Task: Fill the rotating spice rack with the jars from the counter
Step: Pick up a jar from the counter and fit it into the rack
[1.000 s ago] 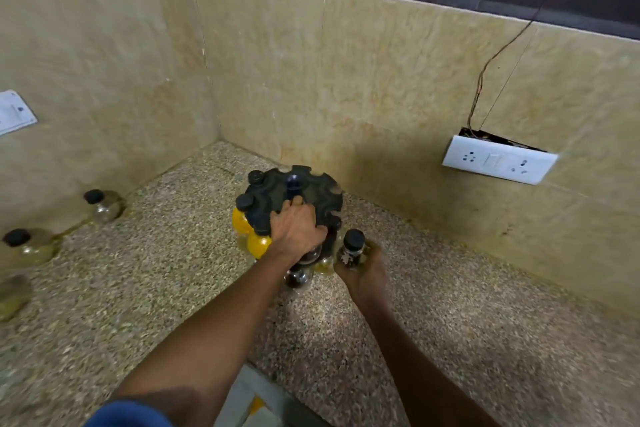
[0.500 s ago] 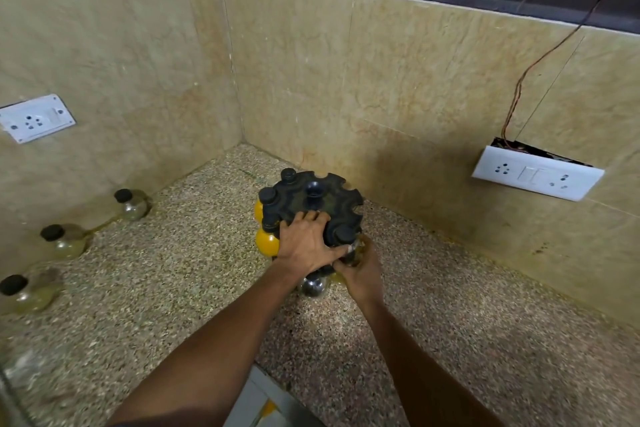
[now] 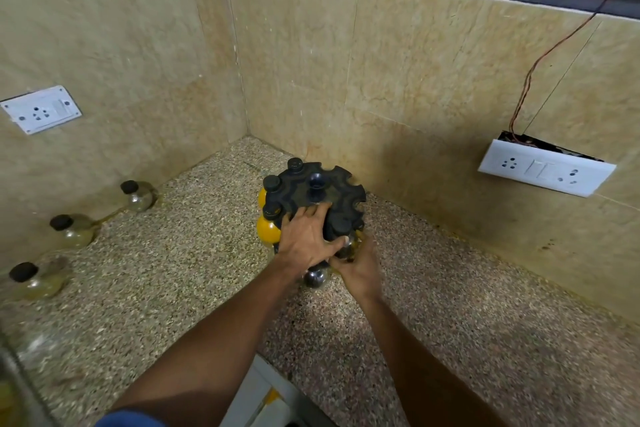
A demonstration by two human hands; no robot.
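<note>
Rack [image 3: 313, 192], black and notched round its rim, stands near the far corner of the speckled counter [image 3: 173, 288]. Left hand [image 3: 306, 236] lies flat on its near edge, fingers spread wide. Right hand [image 3: 358, 267] grips a dark-capped jar [image 3: 346, 236] at a near-right notch. Three jars [image 3: 71, 230] line the left wall, open counter between them and the rack.

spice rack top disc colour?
Black; the spice rack top disc shows best in the head view.
</note>
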